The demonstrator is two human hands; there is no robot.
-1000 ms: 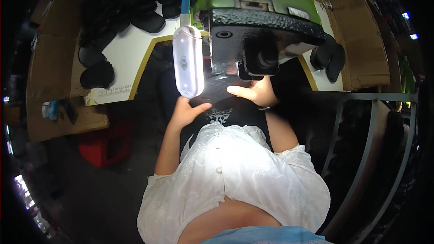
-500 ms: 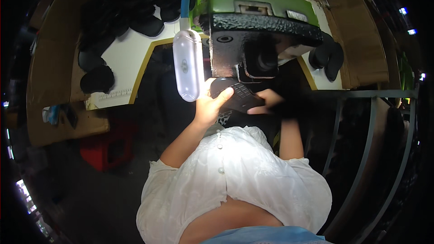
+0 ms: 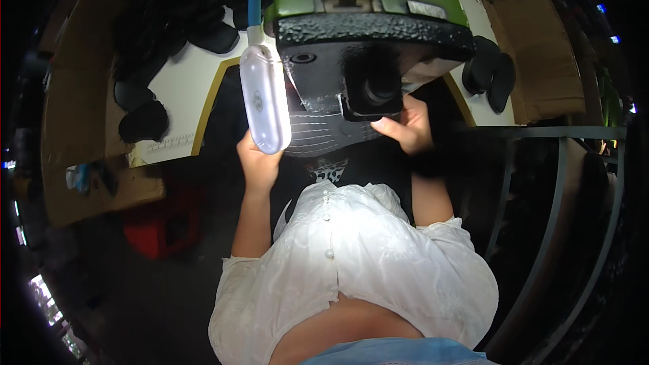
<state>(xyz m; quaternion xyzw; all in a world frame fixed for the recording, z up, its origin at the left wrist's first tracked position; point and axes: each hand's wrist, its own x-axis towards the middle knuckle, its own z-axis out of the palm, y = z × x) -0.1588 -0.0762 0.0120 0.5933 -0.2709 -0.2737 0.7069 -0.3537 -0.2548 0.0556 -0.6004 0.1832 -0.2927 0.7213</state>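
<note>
Beneath the green-and-black machine head (image 3: 368,34) lies a flat black piece with rounded edges and rows of pale lines (image 3: 331,135), perhaps a shoe sole. My left hand (image 3: 259,165) grips its left end; the white lamp (image 3: 265,98) hides most of those fingers. At the other end my right hand (image 3: 412,128) is closed on the piece, thumb on top and index finger side hidden by the machine. The piece's far edge is out of sight under the machine head.
Black sole-shaped pieces (image 3: 144,122) are heaped on the white tabletop (image 3: 179,94) at left, and a few more (image 3: 500,81) lie at right. Cardboard walls (image 3: 537,47) surround the table. A red stool (image 3: 162,230) stands lower left; a metal rack (image 3: 558,196) is at right.
My hands have moved apart, the left one leftward behind the lamp. The black piece has turned from slanted to nearly level, and more of its lined face shows. My view has shifted slightly.
</note>
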